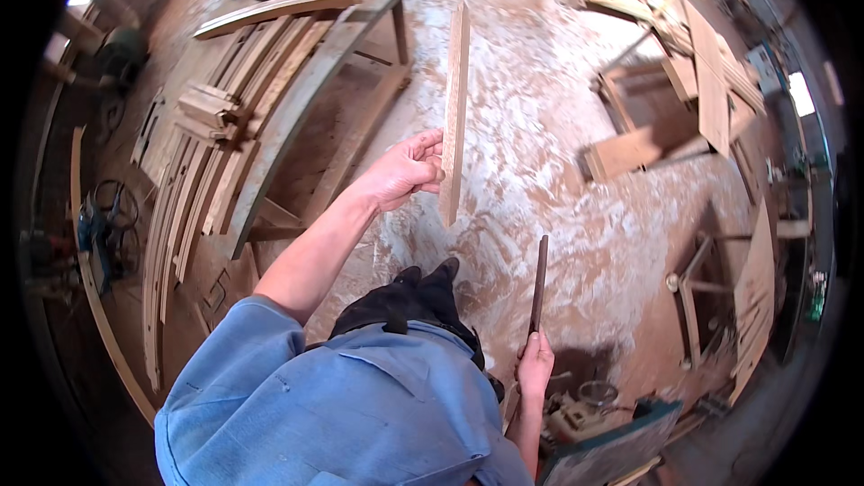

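My left hand (412,171) is out in front with its fingers closed on a pale, straight wooden strip (456,103), held lengthwise pointing away from me. Lower right, my right hand (535,360) grips a dark, narrow strip (540,279) whose upper end points forward; its lower part is partly hidden by the hand and body. The two pieces are apart. Dusty, shaving-strewn floor (522,117) shows behind both.
A bench (385,0) stacked with long boards (202,180) stands left. Frames and panels (702,81) lie upper right, more wooden pieces (747,306) at right. A green-edged machine (630,441) is near my lower right; a blue tool (94,229) sits far left.
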{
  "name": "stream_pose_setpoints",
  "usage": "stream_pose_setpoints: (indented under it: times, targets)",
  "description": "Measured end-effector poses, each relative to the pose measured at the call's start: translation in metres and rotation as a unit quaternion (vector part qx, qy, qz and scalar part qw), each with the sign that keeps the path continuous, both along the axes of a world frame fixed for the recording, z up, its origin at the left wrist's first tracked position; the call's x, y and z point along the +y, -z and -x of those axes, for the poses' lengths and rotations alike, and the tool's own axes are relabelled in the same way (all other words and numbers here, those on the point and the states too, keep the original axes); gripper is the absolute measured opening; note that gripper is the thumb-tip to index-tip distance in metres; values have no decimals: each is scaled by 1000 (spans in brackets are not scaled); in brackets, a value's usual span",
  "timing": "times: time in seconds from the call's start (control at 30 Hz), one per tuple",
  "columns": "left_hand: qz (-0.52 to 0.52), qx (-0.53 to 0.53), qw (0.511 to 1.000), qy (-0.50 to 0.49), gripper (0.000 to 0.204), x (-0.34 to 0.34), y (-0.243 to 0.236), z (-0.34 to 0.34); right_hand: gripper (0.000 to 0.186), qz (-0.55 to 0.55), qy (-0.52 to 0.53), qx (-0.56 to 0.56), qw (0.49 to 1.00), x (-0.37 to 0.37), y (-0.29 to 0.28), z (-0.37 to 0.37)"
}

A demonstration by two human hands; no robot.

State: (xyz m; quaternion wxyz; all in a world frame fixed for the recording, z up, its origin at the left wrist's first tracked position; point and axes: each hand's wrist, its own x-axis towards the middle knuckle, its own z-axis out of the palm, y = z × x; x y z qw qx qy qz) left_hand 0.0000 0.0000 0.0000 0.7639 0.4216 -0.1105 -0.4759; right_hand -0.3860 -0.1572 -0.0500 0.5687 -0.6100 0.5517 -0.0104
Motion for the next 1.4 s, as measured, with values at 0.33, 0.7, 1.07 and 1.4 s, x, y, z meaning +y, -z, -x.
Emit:
stream_pose_setpoints:
  times: [0.33,0.7,1.07,1.4]
  targets:
    - [40,7,990,-137,69,38,0,-85,37,29,-151,1,988,-77,40,-135]
    - [-114,13,887,-446,44,90,21,-288,37,43,-178,41,982,-56,22,-279]
    - [-472,-82,746,-462,24,151,73,-596,42,-39,-80,93,992,-9,3,-346]
    - [-637,-427,563,-309,32,213,49,-489,45,-4,-146,149,978,3,0,-404]
